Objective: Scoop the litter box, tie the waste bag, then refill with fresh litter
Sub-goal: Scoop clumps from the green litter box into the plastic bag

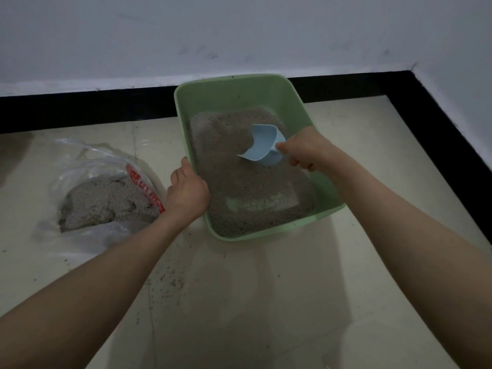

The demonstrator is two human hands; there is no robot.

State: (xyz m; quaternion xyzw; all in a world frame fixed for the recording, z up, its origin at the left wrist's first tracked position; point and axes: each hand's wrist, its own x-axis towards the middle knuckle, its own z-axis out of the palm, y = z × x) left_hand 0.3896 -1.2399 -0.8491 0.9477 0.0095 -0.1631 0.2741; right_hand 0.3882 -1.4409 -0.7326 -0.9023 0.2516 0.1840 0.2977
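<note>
A green litter box (234,89) sits on the floor against the wall, holding grey-brown litter (239,179) with a bare patch of green bottom near its front. My left hand (187,190) grips the box's left rim. My right hand (306,150) holds the handle of a light blue scoop (263,145), whose bowl is tilted down into the litter at the middle of the box. To the left lies an open clear plastic bag (106,198) with red print, filled with grey litter.
Pale floor tiles (266,302) carry scattered litter grains in front of the box. A black skirting (80,107) runs along the white wall behind and down the right side, forming a corner at the far right.
</note>
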